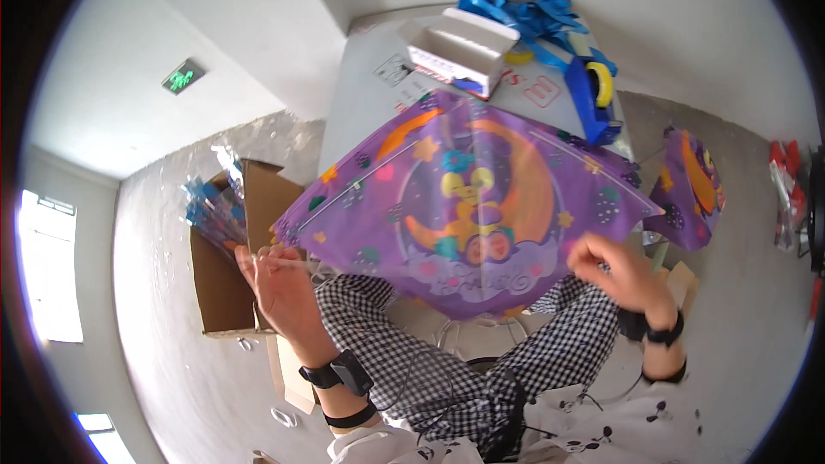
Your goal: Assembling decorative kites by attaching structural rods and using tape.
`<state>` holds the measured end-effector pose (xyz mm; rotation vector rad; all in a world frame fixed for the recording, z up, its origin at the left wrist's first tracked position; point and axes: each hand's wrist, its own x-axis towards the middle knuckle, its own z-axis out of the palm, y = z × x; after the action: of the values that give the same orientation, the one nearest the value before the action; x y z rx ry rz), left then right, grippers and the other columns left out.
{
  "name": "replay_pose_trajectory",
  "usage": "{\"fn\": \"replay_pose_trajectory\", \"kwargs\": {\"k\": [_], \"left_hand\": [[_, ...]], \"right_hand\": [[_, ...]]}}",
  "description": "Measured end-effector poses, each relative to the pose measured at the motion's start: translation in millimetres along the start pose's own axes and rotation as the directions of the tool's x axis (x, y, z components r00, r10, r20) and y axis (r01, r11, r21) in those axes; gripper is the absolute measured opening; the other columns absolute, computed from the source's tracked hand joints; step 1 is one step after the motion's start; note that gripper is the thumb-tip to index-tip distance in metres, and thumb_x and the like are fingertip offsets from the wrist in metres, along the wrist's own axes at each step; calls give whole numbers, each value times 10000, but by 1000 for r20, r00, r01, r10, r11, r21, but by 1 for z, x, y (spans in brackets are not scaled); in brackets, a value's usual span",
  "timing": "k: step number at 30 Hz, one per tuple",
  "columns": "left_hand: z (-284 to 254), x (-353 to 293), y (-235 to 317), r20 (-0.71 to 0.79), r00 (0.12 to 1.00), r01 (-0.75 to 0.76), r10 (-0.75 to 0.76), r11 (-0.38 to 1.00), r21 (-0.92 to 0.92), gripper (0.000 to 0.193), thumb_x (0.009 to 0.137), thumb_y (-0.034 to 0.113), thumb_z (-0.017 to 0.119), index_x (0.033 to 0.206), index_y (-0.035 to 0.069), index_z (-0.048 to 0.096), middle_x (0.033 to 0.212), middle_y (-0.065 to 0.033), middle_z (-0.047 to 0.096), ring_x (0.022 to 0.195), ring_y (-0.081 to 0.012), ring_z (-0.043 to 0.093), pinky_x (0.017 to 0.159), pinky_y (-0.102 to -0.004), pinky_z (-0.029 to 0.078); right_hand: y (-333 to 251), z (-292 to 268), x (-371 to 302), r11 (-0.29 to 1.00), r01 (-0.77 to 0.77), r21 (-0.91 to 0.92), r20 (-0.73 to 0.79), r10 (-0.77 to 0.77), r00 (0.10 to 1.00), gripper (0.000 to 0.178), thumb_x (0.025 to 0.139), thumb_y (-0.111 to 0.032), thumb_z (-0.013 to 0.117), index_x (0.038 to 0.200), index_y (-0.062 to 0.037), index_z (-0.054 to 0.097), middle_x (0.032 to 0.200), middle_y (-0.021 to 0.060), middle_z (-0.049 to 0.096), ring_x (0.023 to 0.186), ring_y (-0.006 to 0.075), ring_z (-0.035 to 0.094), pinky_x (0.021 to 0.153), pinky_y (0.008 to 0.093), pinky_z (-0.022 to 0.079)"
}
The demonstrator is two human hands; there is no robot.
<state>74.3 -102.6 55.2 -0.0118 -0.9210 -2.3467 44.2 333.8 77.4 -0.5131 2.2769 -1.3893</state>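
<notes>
A purple kite (468,206) printed with an orange moon and a cartoon figure is spread from the tabletop down over my lap. Thin pale rods run along its two upper sides. Just beyond its left corner, my left hand (284,292) has its fingers bent around a thin whitish strand (316,268), which trails toward the kite. My right hand (626,275) is beside the kite's lower right edge, its fingers curled in and slightly blurred. Whether those fingers pinch anything is too unclear to see.
On the grey table (357,107) are an open white box (460,47), blue strips (537,21) and a blue tape dispenser (593,107) with yellow tape. At left stands a cardboard box (225,288) with shiny blue packages. Another purple printed piece (692,189) hangs at right.
</notes>
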Motion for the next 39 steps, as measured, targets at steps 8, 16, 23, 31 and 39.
{"fn": "replay_pose_trajectory", "kwargs": {"k": [8, 16, 23, 31, 39], "left_hand": [[-148, 31, 31, -363, 929, -56, 67, 998, 40, 318, 930, 57, 581, 1225, -27, 499, 952, -55, 601, 885, -149, 580, 791, -271, 482], [-195, 79, -18, -511, 843, -36, 170, 965, 261, 71, 937, 104, 599, 990, 82, 557, 895, -15, 622, 816, -93, 592, 718, -226, 451], [-210, 77, -41, -545, 818, 84, 183, 899, 429, 71, 949, 127, 594, 984, 111, 534, 832, 10, 601, 798, -60, 550, 714, -202, 426], [-216, 80, -47, -597, 775, 116, 206, 883, 455, 74, 939, 133, 608, 981, 107, 552, 830, 38, 559, 812, -55, 528, 708, -201, 403], [-224, 88, -43, -602, 767, 94, 222, 889, 447, 72, 945, 148, 605, 969, 90, 571, 852, -12, 618, 796, -84, 568, 698, -204, 403]], "right_hand": [[-24, 42, 247, 962, -97, -255, 288, 171, 942, 689, 849, -10, 629, 1433, -30, 265, 770, 56, 611, 682, 106, 583, 616, 265, 496], [-8, 67, 343, 940, -164, -300, 239, 240, 941, 42, 868, -99, 616, 875, -75, 582, 837, -7, 608, 745, 57, 551, 598, 229, 452], [16, 77, 359, 948, -298, -110, 256, 316, 914, 80, 885, -114, 608, 928, -48, 598, 837, -6, 592, 741, 67, 553, 648, 215, 453], [32, 85, 368, 969, -246, 6, 312, 232, 921, 95, 897, -81, 587, 977, -31, 588, 797, 13, 599, 707, 73, 559, 625, 211, 458], [45, 89, 390, 957, -221, -185, 223, 260, 939, 61, 881, -75, 612, 893, -37, 566, 776, 20, 597, 663, 84, 560, 580, 225, 452]]}}
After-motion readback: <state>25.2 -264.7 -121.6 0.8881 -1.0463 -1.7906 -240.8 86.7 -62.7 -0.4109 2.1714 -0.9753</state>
